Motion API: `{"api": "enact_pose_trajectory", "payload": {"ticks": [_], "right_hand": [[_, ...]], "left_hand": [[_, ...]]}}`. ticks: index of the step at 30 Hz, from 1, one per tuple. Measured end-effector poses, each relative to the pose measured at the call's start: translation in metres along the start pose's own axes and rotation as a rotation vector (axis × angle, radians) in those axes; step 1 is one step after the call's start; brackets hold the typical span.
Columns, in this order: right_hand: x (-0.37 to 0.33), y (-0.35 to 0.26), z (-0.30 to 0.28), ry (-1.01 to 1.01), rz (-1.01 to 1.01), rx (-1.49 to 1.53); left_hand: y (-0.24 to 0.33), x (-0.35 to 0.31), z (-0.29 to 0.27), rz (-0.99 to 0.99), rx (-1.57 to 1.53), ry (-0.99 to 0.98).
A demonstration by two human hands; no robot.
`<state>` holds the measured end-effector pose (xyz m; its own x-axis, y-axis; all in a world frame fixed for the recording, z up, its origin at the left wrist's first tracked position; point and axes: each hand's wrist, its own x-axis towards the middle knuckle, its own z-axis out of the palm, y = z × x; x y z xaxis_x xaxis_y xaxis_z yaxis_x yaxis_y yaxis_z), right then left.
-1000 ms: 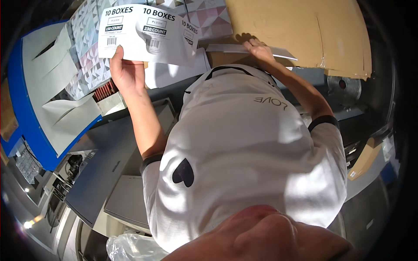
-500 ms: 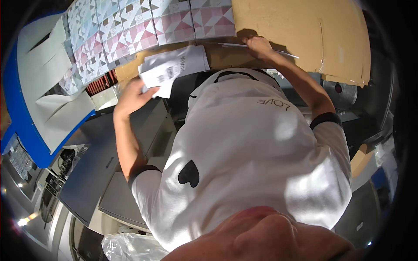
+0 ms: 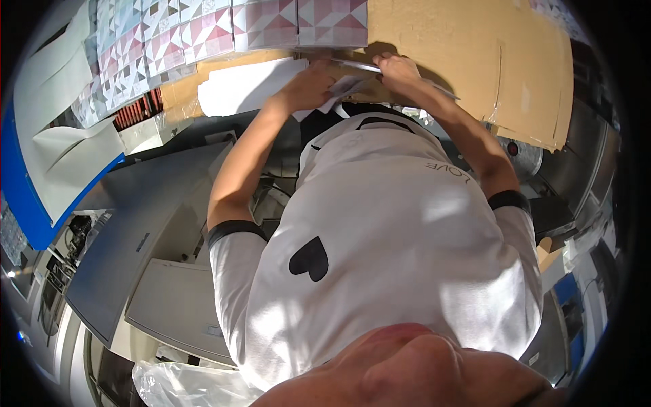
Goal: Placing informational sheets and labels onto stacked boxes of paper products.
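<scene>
My left hand [image 3: 308,88] is closed on a white printed sheet [image 3: 349,85], which sticks out past the fingers toward the right. Just right of it, my right hand [image 3: 399,71] pinches a thin white strip [image 3: 363,66], perhaps a folded sheet seen edge-on. The strip's left end reaches close to the left fingers; whether they touch it I cannot tell. To the left of my left hand, blank white sheets [image 3: 241,88] lie partly shaded on the cardboard.
Beyond my hands stand rows of boxes [image 3: 264,24] with a pink and grey triangle pattern. Brown cardboard [image 3: 468,54] covers the right side of the surface. At far left are white sheets over a blue edge [image 3: 30,203]; grey cabinets [image 3: 135,237] stand beside me.
My left hand has moved right with the printed sheet, from the paper pile to beside my right hand. Blank sheets now show where it was. The right hand still grips the strip.
</scene>
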<state>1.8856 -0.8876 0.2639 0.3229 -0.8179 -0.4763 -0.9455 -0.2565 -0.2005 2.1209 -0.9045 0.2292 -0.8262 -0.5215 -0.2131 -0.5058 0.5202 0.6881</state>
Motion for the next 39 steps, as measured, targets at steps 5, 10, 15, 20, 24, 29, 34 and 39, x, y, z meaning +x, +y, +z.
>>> {"api": "enact_pose_trajectory", "payload": {"ticks": [5, 10, 15, 20, 24, 29, 34, 39], "right_hand": [[-0.004, 0.009, 0.005, 0.046, 0.018, -0.007], [-0.023, 0.01, -0.013, -0.027, 0.142, 0.02], [-0.031, 0.039, -0.015, 0.01, -0.028, 0.12], [0.01, 0.033, -0.019, -0.578, -0.011, 0.34], [0.05, 0.044, 0.035, -0.522, -0.069, 0.089], [0.064, 0.041, 0.064, -0.198, -0.102, 0.16], [0.045, 0.039, 0.042, -0.137, 0.033, 0.184], [0.029, 0.049, 0.046, -0.02, 0.033, 0.128]], "left_hand": [[0.014, 0.025, 0.021, 0.151, -0.04, 0.154], [0.023, 0.013, 0.002, 0.131, 0.009, 0.155], [0.044, -0.044, -0.082, -0.086, -0.243, 0.025], [0.04, -0.121, -0.155, -0.315, -0.751, 0.235], [0.034, -0.147, -0.16, -0.195, -0.928, 0.691], [0.022, -0.17, -0.157, -0.251, -1.025, 0.776], [0.013, -0.182, -0.159, -0.249, -1.071, 0.806], [0.011, -0.178, -0.158, -0.208, -1.113, 0.82]]}}
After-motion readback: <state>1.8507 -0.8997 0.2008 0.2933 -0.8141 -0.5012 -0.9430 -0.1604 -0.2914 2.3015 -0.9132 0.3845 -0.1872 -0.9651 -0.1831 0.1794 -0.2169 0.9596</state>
